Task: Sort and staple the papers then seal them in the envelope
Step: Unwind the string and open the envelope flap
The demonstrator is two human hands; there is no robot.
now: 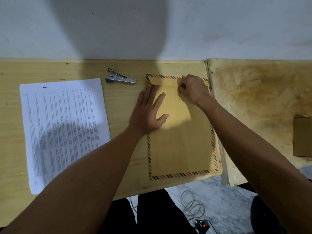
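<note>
I'm looking down on the desk (pixel 67 71), and the envelope (pixel 180 146) lies flat on its right part, long side running away from me, its striped red and black border showing down both sides and along the near edge. Its flap (pixel 164 81) sits at the far end, folded down over the body.

My left hand (pixel 148 114) is pressed flat on the upper left part of the envelope, palm down, fingers spread and pointing away toward the flap, thumb splayed out to the right. It grips nothing; it only lies on the paper, with the fingertips reaching the flap's lower edge near the left corner.

My right hand (pixel 192 89) is over at the far right corner of the envelope, right on the flap. The fingers are curled in tight, bunched together at the flap's edge. I can't tell whether they pinch the flap or just press on it, since the knuckles hide the tips.

Left of the envelope, well apart from both hands, the stack of papers (pixel 64 130) lies printed side up, slightly tilted. The stapler (pixel 120 78) rests beyond the stack's far right corner, between papers and envelope, untouched.

A second, stained tabletop (pixel 258 92) butts against the desk's right edge, with a piece of cardboard (pixel 303 136) at the frame edge.
</note>
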